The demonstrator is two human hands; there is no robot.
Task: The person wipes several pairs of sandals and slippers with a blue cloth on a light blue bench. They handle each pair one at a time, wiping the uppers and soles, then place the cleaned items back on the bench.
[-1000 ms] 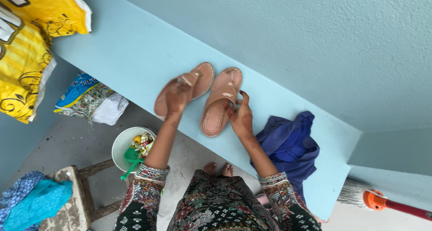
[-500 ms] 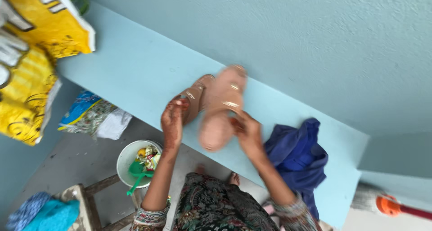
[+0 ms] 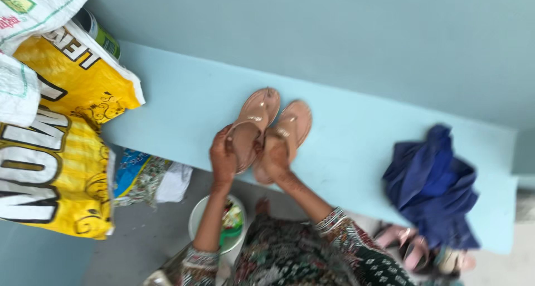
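Two tan sandals lie side by side on a pale blue ledge [image 3: 184,105], toes pointing away from me. My left hand [image 3: 223,158] grips the heel end of the left sandal [image 3: 252,124]. My right hand [image 3: 276,155] covers and holds the heel of the right sandal [image 3: 291,127]. Both heels overhang the ledge's near edge, and the two sandals touch along their inner sides.
A crumpled blue cloth [image 3: 434,186] lies on the ledge to the right. Yellow printed sacks [image 3: 61,141] hang at the left. Below the ledge stand a white bucket [image 3: 203,222] with green items and another pair of pink sandals [image 3: 409,244] on the floor.
The right sandal was lifted and shifted left beside the other one. Both hands now hold the heels close together. The camera swung right and the view tilted.
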